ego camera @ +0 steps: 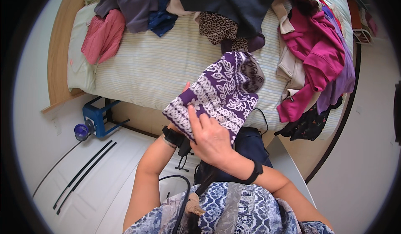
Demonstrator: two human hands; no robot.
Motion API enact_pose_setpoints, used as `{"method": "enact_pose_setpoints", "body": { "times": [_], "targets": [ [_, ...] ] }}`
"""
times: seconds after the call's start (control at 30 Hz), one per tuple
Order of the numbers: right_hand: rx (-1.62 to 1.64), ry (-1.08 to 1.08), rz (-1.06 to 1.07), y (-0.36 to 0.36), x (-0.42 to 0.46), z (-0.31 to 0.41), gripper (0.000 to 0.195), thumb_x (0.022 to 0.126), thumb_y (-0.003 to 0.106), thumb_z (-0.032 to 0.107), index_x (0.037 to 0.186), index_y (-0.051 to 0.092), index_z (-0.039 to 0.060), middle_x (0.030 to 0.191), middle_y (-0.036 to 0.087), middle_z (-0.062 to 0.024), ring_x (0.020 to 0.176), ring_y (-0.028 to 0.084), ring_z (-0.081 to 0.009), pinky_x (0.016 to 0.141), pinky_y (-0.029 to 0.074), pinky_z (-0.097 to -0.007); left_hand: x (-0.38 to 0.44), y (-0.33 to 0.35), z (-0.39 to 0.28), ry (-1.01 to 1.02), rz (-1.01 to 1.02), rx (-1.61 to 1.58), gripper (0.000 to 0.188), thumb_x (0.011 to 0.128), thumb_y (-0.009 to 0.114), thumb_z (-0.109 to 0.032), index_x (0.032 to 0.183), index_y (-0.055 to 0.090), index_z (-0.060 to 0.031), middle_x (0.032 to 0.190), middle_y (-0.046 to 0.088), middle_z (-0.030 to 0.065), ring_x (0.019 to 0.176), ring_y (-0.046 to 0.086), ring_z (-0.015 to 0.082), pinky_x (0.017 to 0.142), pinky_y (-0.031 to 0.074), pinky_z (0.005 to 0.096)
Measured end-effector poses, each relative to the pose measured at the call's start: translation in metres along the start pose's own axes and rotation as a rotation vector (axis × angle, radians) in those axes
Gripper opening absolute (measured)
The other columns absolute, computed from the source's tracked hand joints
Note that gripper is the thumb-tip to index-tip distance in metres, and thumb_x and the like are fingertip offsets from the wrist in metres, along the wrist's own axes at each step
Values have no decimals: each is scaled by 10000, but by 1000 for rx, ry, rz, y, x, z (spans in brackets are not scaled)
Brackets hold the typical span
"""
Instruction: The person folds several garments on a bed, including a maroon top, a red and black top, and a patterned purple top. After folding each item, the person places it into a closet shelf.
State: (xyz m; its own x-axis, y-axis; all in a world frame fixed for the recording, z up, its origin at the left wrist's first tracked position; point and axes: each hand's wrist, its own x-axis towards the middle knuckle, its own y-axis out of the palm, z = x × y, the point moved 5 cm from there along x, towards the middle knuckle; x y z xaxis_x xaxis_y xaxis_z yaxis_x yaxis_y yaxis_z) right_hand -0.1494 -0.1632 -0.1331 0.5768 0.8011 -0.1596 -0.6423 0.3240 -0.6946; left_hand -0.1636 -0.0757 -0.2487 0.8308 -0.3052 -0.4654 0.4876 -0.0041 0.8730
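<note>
A folded purple garment (216, 93) with white floral and braid patterns, and a dark fuzzy lining at its opening, is held just in front of me over the bed's near edge. My left hand (187, 87) supports it from beneath; only a fingertip shows past its left side, the rest being hidden by the cloth. On top lies my right hand (210, 137), index finger stretched along the fabric and the other fingers curled. Its thumb is hidden, so whether it grips the near edge is unclear.
Across the striped bed (150, 68) lie a pink garment (105, 36), a dark garment (225, 5), leopard-print cloth (217, 27) and a magenta sweatshirt (316, 52) on a pile. A blue stool (99, 116) with a purple-fronted small fan (82, 131) stands at lower left. Two black rods (84, 174) lie nearby.
</note>
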Motion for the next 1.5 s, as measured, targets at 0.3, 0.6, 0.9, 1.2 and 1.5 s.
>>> {"method": "enact_pose_setpoints", "body": {
  "times": [0.3, 0.6, 0.9, 1.2, 1.5],
  "targets": [
    [207, -24, -35, 55, -11, -72, 347, 714, 610, 36, 1060, 631, 61, 924, 595, -122, 875, 592, -313, 752, 494, -420, -34, -161, -19, 242, -467, 85, 788, 945, 216, -670, 1476, 323, -97, 1504, 354, 148, 1369, 351, 336, 1137, 265, 521],
    [207, 442, -414, 22, -3, -262, 224, 748, 703, 74, 957, 625, 64, 904, 604, -105, 894, 588, -291, 779, 471, -398, -43, -186, -22, 197, -520, 451, 699, 825, 768, -234, 1408, 405, -105, 1394, 484, 91, 1272, 464, 239, 1059, 394, 477],
    [-21, 83, -399, 5, 0, -243, 262, 692, 757, 103, 918, 625, 99, 808, 587, -42, 840, 545, -288, 769, 422, -416, -41, -103, -79, 882, -1058, 1749, 447, 811, 683, -43, 1227, 522, -23, 1220, 542, 143, 1074, 567, 273, 920, 473, 395],
    [122, -129, -253, -19, -13, -181, 243, 758, 691, 32, 974, 584, 66, 991, 655, -70, 993, 622, -231, 931, 422, -414, 134, 24, -57, 603, -419, 2179, 367, 934, 523, -322, 1159, 580, -37, 999, 668, 167, 1005, 601, 365, 917, 435, 432],
    [441, 65, -234, -15, -35, -190, 208, 812, 662, 21, 1003, 581, 36, 926, 635, -89, 854, 628, -248, 857, 471, -381, 177, -8, -54, 102, -544, 1228, 382, 691, 699, 19, 1059, 624, -49, 850, 645, 31, 719, 627, 167, 638, 489, 282]
  ]
}}
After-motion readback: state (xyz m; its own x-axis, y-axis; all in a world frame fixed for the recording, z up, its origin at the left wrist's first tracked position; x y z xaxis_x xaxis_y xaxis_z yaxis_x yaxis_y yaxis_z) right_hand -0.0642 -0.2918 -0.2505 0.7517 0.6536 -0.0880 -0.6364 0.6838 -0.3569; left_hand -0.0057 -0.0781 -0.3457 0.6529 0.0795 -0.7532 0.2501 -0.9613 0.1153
